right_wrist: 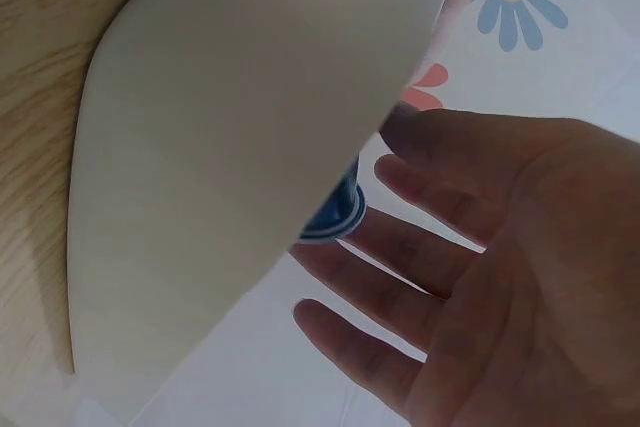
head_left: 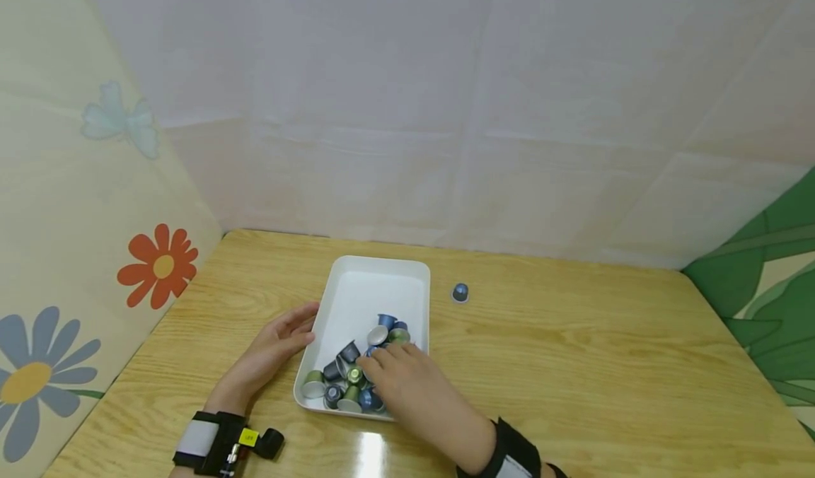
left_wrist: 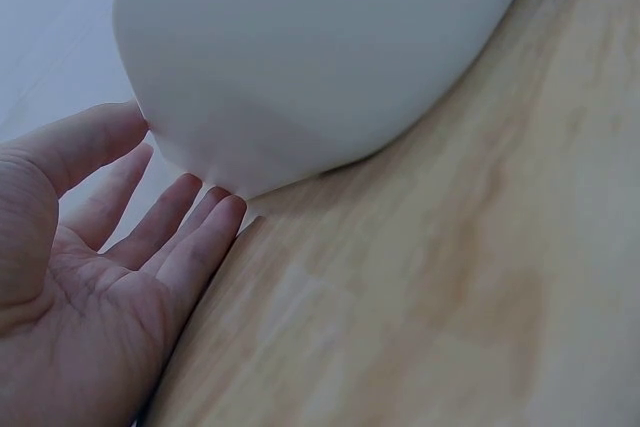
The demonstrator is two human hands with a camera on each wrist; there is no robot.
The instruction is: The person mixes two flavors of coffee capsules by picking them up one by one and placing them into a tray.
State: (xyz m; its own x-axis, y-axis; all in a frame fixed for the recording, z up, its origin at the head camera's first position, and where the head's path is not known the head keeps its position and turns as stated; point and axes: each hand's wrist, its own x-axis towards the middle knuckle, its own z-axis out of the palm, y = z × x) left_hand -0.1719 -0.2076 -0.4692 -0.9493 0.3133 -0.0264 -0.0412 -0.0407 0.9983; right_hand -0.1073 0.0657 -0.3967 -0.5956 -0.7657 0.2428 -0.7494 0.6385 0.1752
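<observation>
My left hand [head_left: 275, 347] is at the left side of a white tray [head_left: 372, 290]. In the left wrist view its thumb and fingertips touch the tray's outer wall [left_wrist: 290, 57], with the fingers spread and fairly straight. Over the near part of the tray, my right hand [head_left: 414, 386] reaches into a pile of coffee capsules, among them a green capsule [head_left: 355, 375], a dark capsule [head_left: 349, 351] and a blue capsule [head_left: 386, 320]. The right wrist view shows its fingers loosely extended by a blue capsule [right_wrist: 338, 209], which the tray wall partly hides.
A single blue capsule [head_left: 460, 293] stands on the wooden table [head_left: 605, 351], right of the tray. A pale curtain [head_left: 446, 110] hangs behind the table. Flower-patterned cloth [head_left: 64, 237] lines the left side, and green leaf-patterned cloth [head_left: 783, 301] the right.
</observation>
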